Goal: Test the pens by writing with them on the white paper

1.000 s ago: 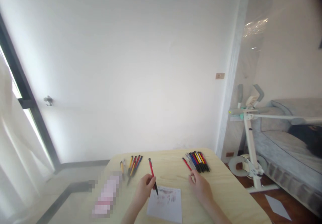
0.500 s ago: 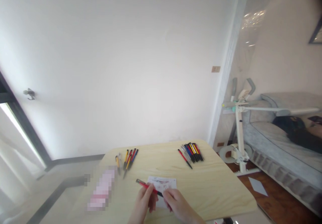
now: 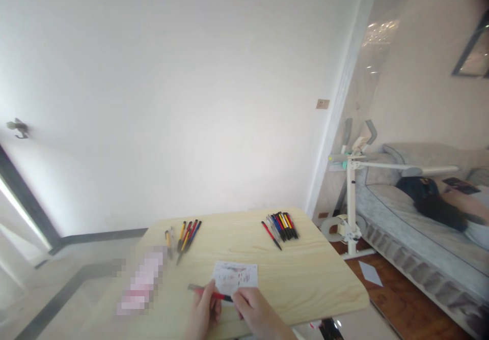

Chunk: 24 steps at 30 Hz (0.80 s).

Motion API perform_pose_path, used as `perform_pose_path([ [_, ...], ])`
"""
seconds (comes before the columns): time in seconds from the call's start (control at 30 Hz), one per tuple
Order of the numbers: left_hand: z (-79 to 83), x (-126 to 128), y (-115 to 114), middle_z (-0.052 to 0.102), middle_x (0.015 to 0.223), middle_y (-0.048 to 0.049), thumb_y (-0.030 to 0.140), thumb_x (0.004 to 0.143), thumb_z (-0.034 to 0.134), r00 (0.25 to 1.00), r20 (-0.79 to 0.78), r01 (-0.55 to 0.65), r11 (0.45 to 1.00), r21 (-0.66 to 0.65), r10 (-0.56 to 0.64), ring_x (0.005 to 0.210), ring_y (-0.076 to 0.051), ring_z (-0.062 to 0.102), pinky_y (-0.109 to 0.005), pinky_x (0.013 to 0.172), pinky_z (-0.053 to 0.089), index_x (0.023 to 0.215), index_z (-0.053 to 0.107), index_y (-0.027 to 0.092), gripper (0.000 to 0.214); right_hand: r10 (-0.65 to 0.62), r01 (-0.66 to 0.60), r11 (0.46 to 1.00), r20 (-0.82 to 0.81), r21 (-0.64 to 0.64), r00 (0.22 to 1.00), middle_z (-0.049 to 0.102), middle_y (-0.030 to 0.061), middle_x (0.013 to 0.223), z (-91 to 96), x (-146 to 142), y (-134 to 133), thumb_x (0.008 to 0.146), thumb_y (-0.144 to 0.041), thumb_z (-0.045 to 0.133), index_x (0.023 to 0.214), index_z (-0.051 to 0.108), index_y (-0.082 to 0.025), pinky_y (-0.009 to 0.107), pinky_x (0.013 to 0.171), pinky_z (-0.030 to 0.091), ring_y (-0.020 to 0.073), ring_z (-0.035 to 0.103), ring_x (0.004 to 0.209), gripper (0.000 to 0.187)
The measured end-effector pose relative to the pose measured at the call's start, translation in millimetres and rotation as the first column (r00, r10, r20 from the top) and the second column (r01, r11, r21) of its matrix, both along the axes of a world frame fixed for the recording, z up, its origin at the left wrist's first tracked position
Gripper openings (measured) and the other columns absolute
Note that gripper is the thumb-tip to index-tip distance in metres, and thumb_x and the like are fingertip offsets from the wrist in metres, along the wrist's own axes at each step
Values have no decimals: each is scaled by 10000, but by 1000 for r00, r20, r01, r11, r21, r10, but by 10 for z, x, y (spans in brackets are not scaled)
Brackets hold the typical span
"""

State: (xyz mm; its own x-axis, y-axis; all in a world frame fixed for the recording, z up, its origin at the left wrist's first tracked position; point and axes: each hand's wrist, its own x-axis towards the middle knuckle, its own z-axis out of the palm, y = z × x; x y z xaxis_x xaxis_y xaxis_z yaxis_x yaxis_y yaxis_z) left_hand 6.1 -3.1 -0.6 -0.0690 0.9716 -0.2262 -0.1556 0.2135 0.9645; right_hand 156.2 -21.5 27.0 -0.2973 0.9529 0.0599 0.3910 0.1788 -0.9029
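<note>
Over the table (image 3: 321, 274), red pen (image 3: 219, 296), flatter than before, in left fingers (image 3: 208, 292), black end (image 3: 228, 298) in right fingers (image 3: 241, 301)

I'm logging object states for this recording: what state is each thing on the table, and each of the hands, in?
Held pen: in hand, tip hidden
Left hand: gripping its red barrel
Right hand: closed at its black end
Paper: flat, marked
Right pens: bunched side by side
Loose red pen: lying left of them
Left pens: loosely fanned, some crossing
Pink item: pixelated, unreadable
</note>
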Motion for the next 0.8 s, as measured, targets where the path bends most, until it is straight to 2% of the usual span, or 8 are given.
perform_pose_path([
  [0.27, 12, 1, -32, 380, 333, 26, 562, 710, 418, 997, -68, 27, 999, 47, -23, 314, -93, 377, -225, 344, 267, 378, 393, 188, 501, -6, 1, 997, 64, 80, 998, 480, -20, 547, -9, 54, 72, 867, -406, 324, 580, 496, -157, 207, 569, 327, 106, 446, 557, 417],
  [0.47, 8, -15, -30, 360, 298, 24, 565, 735, 373, 999, -51, 17, 999, 41, -14, 284, -89, 344, -227, 322, 228, 351, 348, 202, 529, 84, -89, 992, -54, -93, 995, 457, -29, 545, 15, 15, 1, 883, -419, 269, 664, 542, -152, 192, 525, 341, 99, 453, 532, 440],
  [0.6, 29, -14, -22, 345, 290, 26, 573, 733, 367, 996, -90, 30, 999, 45, -26, 278, -87, 336, -219, 300, 201, 344, 323, 208, 535, 103, -106, 986, -30, -126, 994, 450, -33, 529, 44, 1, -36, 880, -405, 283, 681, 553, -154, 192, 505, 326, 99, 442, 517, 420],
  [0.8, 34, 5, -5, 326, 265, 19, 603, 720, 340, 989, -144, 29, 999, 24, -25, 262, -85, 320, -219, 284, 186, 308, 324, 211, 569, 18, -31, 995, 141, 92, 990, 532, -10, 591, -7, 13, -31, 877, -342, 326, 648, 548, -158, 209, 546, 302, 111, 465, 580, 368],
])
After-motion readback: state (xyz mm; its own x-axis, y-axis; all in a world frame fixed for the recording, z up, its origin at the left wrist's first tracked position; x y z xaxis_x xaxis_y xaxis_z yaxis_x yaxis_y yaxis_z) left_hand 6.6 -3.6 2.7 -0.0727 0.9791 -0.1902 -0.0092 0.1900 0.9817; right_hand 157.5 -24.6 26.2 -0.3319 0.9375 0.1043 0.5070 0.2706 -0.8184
